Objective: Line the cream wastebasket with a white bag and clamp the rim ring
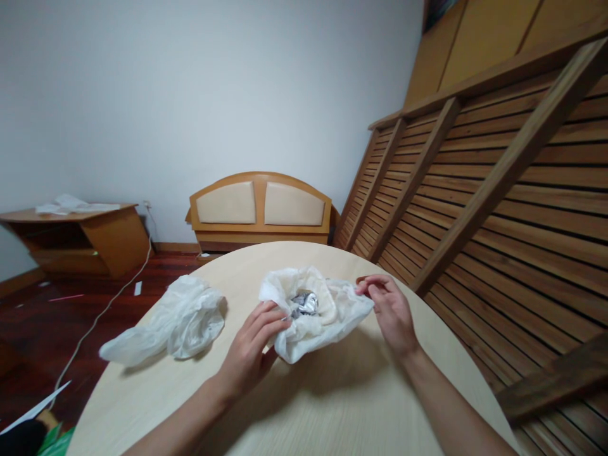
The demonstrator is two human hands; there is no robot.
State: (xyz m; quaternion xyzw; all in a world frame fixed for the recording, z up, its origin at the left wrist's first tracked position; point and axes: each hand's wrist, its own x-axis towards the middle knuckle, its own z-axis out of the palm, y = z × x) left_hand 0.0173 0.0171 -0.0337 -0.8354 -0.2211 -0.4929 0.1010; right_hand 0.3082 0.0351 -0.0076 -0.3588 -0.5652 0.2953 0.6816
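Observation:
A crumpled white plastic bag (304,345) lies opened out in the middle of the table, with its mouth facing up. Inside it a crinkled, shiny silver thing like foil (306,303) shows, surrounded by whitish folds. My left hand (254,339) is closed on the bag's left rim, thumb below and fingers over the edge. At the bag's right corner my right hand (392,313) has thumb and fingers pinched together on the plastic. A small brownish bit shows at those fingertips, too small to name. Left of my left hand lies a second crumpled white plastic bag (190,316), untouched.
Both bags rest on a round pale wooden table (370,405). Slatted wooden panels (475,221) lean along the right side. Beyond the table stands a padded headboard (261,202). A low desk (109,240) with papers is at the left, and a cable (102,313) crosses the floor.

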